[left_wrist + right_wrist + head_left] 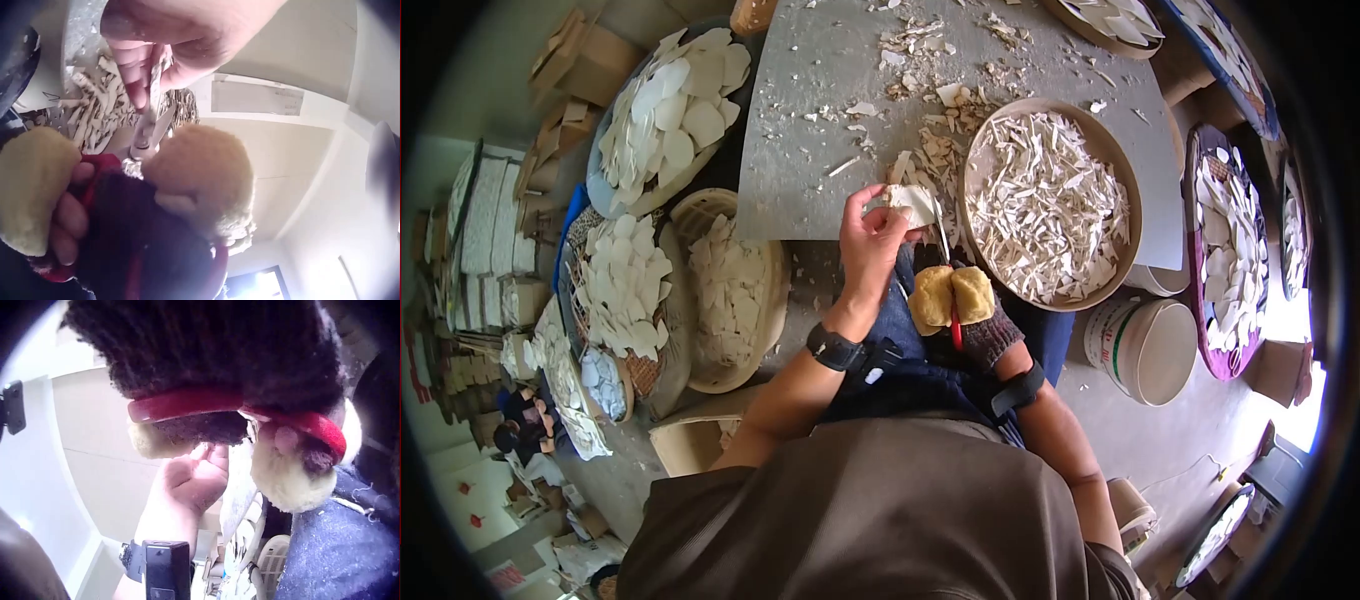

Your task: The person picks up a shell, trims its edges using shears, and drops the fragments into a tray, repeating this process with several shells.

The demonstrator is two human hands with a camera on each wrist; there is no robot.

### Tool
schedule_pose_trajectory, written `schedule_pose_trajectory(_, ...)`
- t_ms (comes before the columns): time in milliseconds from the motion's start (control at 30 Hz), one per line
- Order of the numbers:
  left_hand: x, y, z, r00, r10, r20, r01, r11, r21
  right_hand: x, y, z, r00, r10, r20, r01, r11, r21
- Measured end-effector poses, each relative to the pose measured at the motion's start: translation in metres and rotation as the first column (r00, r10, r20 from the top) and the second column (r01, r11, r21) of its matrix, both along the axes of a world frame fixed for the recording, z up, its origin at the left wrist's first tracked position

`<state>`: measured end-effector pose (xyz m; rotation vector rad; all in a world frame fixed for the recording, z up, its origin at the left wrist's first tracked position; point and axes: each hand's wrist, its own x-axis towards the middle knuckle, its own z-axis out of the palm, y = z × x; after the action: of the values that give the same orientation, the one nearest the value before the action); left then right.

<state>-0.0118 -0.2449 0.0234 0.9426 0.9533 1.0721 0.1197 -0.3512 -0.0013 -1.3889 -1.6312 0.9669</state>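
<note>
Between the thumb and fingers of the left hand [873, 240] is a flat whitish piece [916, 205], held over the table's near edge. The right hand [992, 335], in a dark knitted glove, grips scissors with red handles [956, 328] wrapped in yellow fluffy padding [971, 295]. The scissor blades [941, 228] stand at the piece's right edge. In the left wrist view the piece [154, 81] appears edge-on at the blades [145, 139], below the left hand [187, 37]. The gloved hand [212, 350] curls round the red handles [187, 406] in the right wrist view.
A round tray [1134, 215] of cut strips stands right of the hands on the grey table [800, 120], which carries scattered scraps. Baskets of pale pieces [725, 290] stand at left, and a white bucket [1155, 355] at right.
</note>
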Motion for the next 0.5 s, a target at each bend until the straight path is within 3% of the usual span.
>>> schedule_pose_trajectory(100, 0.004, -0.007, 0.001, 0.999, 0.009, 0.037, -0.007, 0.997, -0.070, 0.001, -0.007, 0.002, 0.961, -0.026, 0.274, -0.027, 0.981, 0.190)
schedule_pose_trajectory(200, -0.002, -0.002, -0.002, 0.998, -0.062, -0.021, 0.060, 0.993, -0.100, 0.004, -0.011, 0.015, 0.956, 0.019, 0.294, -0.058, 0.991, 0.124)
schedule_pose_trajectory(333, -0.006, 0.009, 0.000, 0.988, -0.147, -0.044, 0.140, 0.981, -0.132, 0.001, -0.012, 0.009, 0.956, -0.040, 0.291, -0.024, 0.977, 0.214)
schedule_pose_trajectory(433, -0.010, 0.013, 0.001, 0.982, -0.184, -0.044, 0.178, 0.978, -0.110, 0.003, -0.014, 0.008, 0.944, -0.028, 0.330, -0.025, 0.987, 0.157)
schedule_pose_trajectory(500, -0.011, 0.015, 0.006, 0.975, -0.213, -0.059, 0.206, 0.973, -0.106, 0.003, -0.015, 0.002, 0.970, -0.067, 0.233, 0.017, 0.977, 0.214)
